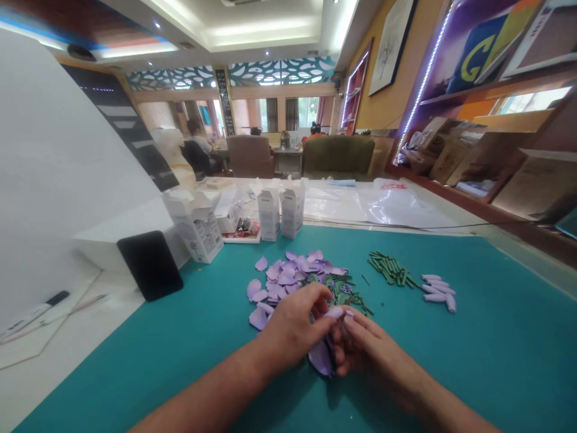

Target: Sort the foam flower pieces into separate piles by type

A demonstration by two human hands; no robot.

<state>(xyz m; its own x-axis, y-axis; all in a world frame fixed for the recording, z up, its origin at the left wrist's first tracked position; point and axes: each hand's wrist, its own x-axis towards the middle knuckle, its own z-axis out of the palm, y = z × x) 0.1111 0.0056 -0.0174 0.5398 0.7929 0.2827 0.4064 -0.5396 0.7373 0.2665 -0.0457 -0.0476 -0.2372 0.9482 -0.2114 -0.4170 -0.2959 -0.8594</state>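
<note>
Pinching a small pale lilac piece (pixel 334 312) in the left hand (pixel 295 317), holding it above the teal surface (pixel 496 337), pointing its long axis crosswise at the right hand (pixel 369 338). Curling the right fingers just beside it, hiding any grip. Slanting bodyward beneath the left fingertips: a purple petal (pixel 320 359).

Probably "G" (pixel 472 67) on blue panel (pixel 479 39)

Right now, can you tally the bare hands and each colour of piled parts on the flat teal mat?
Bare left hand and bare right hand: 2
Purple petal heap with green bits: 1
Short green stick pile: 1
Pale lilac tapered-piece cluster: 1
Total: 5
</note>
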